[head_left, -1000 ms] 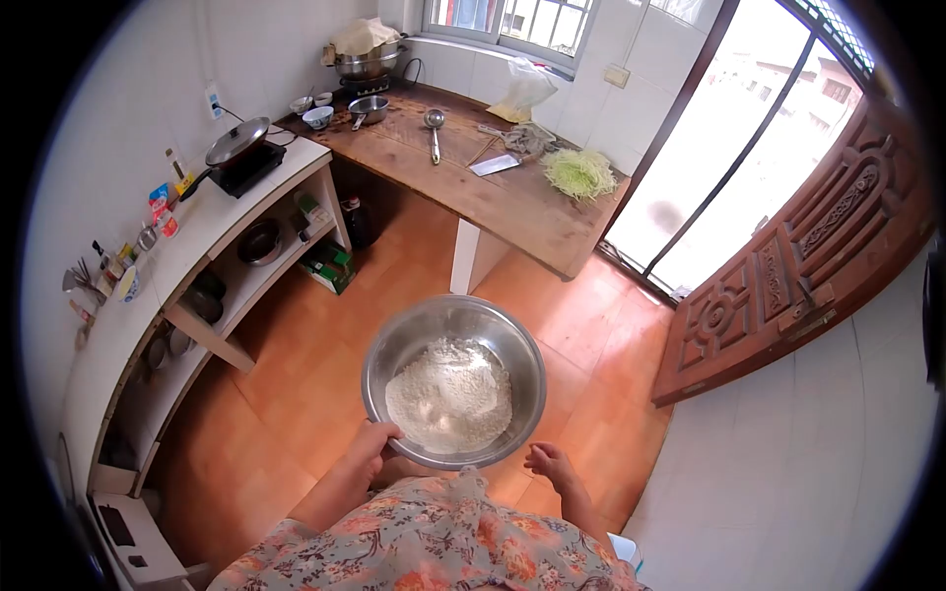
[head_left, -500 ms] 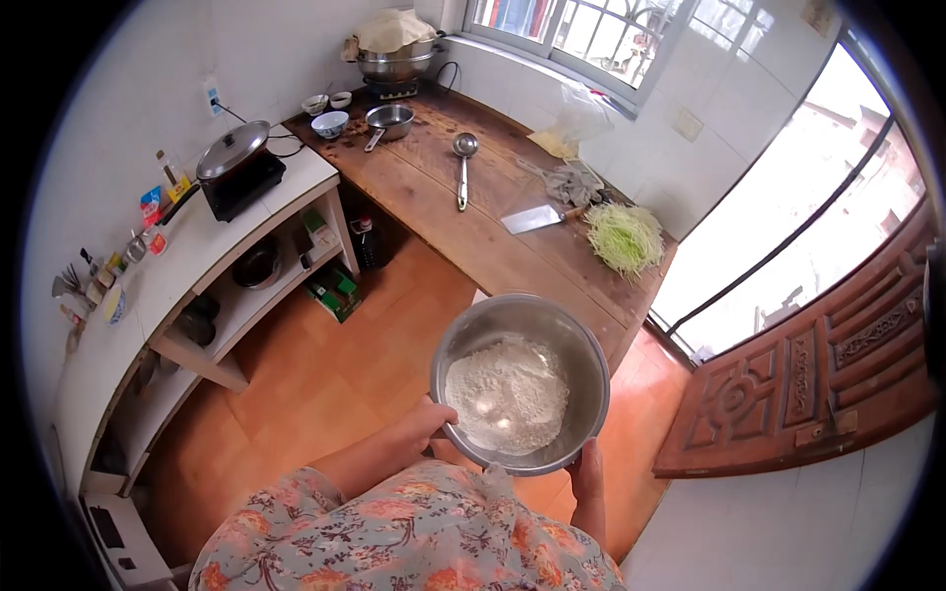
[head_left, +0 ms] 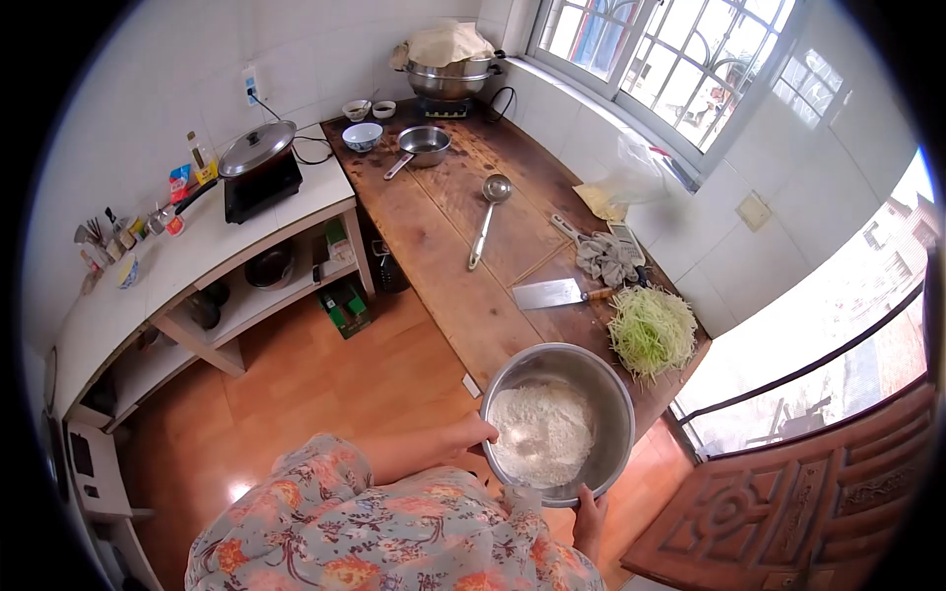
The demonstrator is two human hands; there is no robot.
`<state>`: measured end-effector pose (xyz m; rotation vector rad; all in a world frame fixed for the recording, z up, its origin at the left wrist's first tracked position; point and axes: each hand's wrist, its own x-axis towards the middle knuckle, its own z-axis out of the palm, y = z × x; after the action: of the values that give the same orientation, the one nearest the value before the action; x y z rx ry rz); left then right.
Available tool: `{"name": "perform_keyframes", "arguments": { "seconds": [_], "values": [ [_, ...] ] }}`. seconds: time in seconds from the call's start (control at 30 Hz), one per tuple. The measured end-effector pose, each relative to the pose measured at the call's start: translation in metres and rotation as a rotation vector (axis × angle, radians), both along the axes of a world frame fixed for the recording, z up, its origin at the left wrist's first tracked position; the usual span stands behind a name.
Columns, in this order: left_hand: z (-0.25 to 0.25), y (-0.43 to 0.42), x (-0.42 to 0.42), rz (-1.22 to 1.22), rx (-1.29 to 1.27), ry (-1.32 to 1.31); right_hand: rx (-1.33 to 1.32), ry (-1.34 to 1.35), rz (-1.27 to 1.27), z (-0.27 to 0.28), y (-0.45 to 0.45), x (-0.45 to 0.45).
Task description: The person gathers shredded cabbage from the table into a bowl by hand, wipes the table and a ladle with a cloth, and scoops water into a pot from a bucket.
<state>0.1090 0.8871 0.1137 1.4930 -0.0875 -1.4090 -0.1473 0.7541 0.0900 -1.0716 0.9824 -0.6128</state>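
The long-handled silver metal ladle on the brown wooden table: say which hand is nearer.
Left. The left hand holds the left rim of the round silver metal basin, nearer the body than the ladle; the right hand, on the basin's near right rim, is farther back.

Has white walls (head_left: 335, 59) and an orange floor (head_left: 296, 394). Sets a wooden bench (head_left: 443, 227) with its right edge under a barred window (head_left: 690, 59), and joins a white counter (head_left: 325, 187) with shelves (head_left: 296, 291) to the far left corner. Opens beyond the near right corner into a bright doorway (head_left: 769, 374) beside a carved door (head_left: 769, 512). Catches glare (head_left: 239, 490) on the floor.
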Motion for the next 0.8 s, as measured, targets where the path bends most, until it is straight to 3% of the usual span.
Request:
{"name": "perform_keyframes", "arguments": {
  "seconds": [0.23, 0.37, 0.43, 0.5, 0.57, 0.63, 0.7, 0.77, 0.8],
  "values": [
    [-0.019, -0.043, 0.007, 0.133, -0.092, 0.005, -0.063, 0.023, 0.078, -0.005, -0.055, 0.016],
    [-0.034, -0.059, 0.021, 0.063, -0.049, 0.023, -0.058, 0.084, 0.057, -0.011, -0.067, 0.026],
    [-0.045, -0.065, 0.031, -0.017, -0.064, -0.035, -0.034, 0.129, 0.003, -0.007, -0.059, 0.029],
    [-0.025, -0.071, 0.041, -0.08, -0.038, -0.049, -0.033, 0.137, -0.033, -0.02, -0.057, 0.029],
    [-0.025, -0.078, 0.05, -0.123, -0.065, -0.069, 0.24, 0.133, -0.015, -0.034, -0.062, 0.02],
    [-0.045, -0.085, 0.058, -0.252, -0.182, -0.136, 0.216, 0.182, -0.016, -0.029, -0.061, 0.032],
    [-0.05, -0.091, 0.073, -0.33, -0.135, -0.064, 0.125, 0.219, -0.044, -0.021, -0.057, 0.055],
    [-0.051, -0.096, 0.086, -0.434, -0.147, 0.192, 0.077, 0.244, -0.075, -0.017, -0.052, 0.075],
    [-0.055, -0.098, 0.095, -0.489, -0.122, 0.163, 0.067, 0.254, -0.095, -0.016, -0.051, 0.086]
  ]
}}
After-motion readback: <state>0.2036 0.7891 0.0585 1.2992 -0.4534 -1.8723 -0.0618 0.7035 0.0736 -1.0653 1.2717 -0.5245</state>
